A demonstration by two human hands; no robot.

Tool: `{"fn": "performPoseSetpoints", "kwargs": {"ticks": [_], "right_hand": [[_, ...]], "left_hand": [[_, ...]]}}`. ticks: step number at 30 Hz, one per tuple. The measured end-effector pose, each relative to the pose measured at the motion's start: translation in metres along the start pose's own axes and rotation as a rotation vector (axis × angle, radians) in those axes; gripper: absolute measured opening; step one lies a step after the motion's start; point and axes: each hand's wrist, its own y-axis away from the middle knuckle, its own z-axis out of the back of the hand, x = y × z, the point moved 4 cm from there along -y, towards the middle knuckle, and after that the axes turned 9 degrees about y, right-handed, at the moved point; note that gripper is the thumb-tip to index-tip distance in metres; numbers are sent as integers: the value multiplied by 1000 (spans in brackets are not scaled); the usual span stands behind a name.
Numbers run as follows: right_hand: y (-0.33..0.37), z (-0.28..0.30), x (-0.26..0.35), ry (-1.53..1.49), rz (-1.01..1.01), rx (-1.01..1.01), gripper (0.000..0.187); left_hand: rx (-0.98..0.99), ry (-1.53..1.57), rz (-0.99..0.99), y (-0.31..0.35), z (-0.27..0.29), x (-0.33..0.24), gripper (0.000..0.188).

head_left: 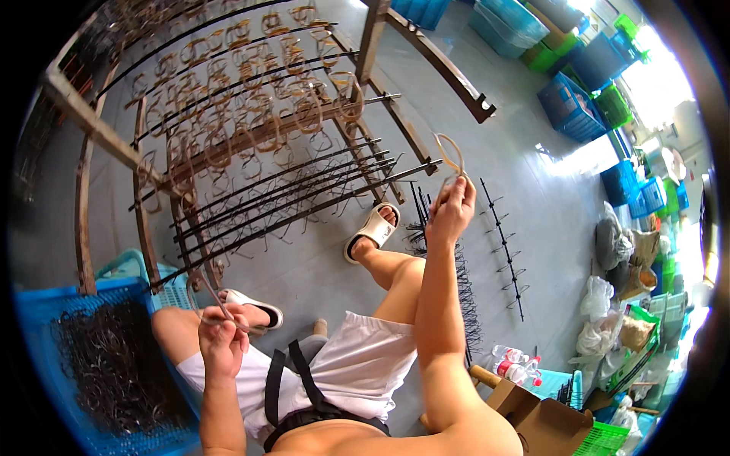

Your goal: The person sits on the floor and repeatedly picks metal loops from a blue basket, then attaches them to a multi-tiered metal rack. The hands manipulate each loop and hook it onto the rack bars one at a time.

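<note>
Raised over the floor at the right, my right hand (452, 209) pinches a thin amber hoop (452, 149), which stands up from the fingertips. My left hand (222, 340), held lower near the left knee, grips another thin brownish hoop (205, 292) by its end. In front of both hands is a rusty metal rack (258, 140). Black rods with hooks (281, 199) cross it, and many similar amber hoops (293, 57) hang from the upper rods. The lower rods show bare hooks. A blue basket (57, 296) by my left arm holds a tangled heap of dark curved pieces (114, 365).
A loose hooked rod (503, 247) lies on the grey floor right of my right arm. Plastic bottles (517, 366) and a cardboard box (544, 418) are at the lower right. Blue crates (570, 106) and filled bags (597, 334) line the right side. A rack bar (445, 64) juts out above.
</note>
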Motion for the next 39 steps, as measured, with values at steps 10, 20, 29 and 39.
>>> {"fn": "performPoseSetpoints", "kwargs": {"ticks": [10,20,29,39], "right_hand": [[-4,-17,-58,8,-180,344,19],[6,-31,-73,-258,-186,237,19],[0,-31,-68,-319,-290,272,16],[15,-38,-64,-137,-140,337,23]], "left_hand": [[-564,-436,-524,-30,72,-58,16],[-538,-387,-435,-49,74,-49,16],[-614,-375,-407,-42,71,-45,21],[-587,-344,-375,-42,73,-41,18]]}}
